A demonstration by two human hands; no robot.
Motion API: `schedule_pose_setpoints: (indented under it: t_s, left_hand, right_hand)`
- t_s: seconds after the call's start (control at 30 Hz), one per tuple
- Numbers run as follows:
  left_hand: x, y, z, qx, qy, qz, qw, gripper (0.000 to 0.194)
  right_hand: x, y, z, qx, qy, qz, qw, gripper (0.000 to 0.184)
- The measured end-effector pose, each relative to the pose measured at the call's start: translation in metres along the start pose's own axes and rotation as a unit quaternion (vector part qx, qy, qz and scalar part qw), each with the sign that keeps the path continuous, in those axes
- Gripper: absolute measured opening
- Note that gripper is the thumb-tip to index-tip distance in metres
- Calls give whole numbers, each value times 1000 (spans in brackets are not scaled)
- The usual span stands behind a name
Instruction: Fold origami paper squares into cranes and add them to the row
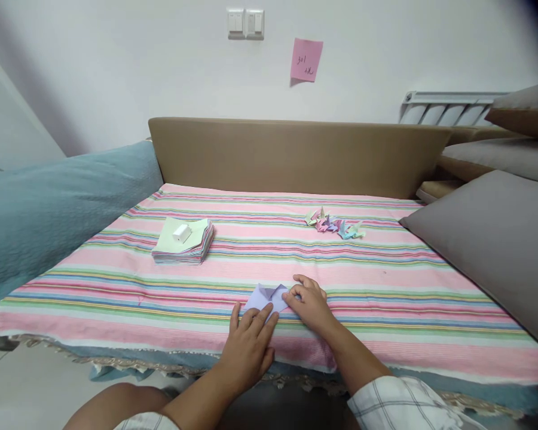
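Note:
A partly folded sheet of purple origami paper (256, 298) lies on the striped cloth in front of me, with raised flaps along its far edge. My left hand (250, 343) rests on the near left side of the paper, fingers stretched out and spread, the fingertips pressing it down. At the paper's right corner, my right hand (311, 303) pinches the edge between thumb and index finger, while its other fingers curl. The near part of the paper is hidden under my left fingers.
A stack of coloured paper (179, 257) with a small white block (182, 233) on top stands at the left. Several folded paper cranes (334, 224) sit at the back right. Grey cushions (488, 239) border the right, a brown backrest (296, 156) the far side.

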State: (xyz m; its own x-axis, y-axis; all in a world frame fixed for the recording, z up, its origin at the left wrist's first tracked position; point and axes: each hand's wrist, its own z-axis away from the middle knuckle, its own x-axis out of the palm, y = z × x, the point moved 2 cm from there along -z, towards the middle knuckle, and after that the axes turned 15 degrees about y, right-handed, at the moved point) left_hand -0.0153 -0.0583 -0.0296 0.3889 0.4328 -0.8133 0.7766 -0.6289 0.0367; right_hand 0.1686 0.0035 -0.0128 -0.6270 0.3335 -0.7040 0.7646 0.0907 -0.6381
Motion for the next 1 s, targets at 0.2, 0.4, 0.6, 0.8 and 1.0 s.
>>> schedule_pose_setpoints:
  t_s: [0.2,0.4,0.6,0.8,1.0]
  left_hand:
    - [0,1,-1,-5,-5,-19,1000,69]
    - [0,1,-2,-15,-9,-6,1000,67]
    - [0,1,-2,-8,-10,-9,1000,65]
    - [-1,2,-2,0,-11,-24,1000,66]
    - [-2,1,-5,15,-19,-32,999,65]
  right_hand:
    - [3,2,-2,-9,-7,10,1000,19]
    - [0,2,-3,-2,-18,-6,1000,18]
    - [-3,0,-3,-2,-21,-16,1000,23]
    - [0,-2,-2,-7,-12,13,1000,27]
    - [3,-3,-3,-18,-27,2,999,23]
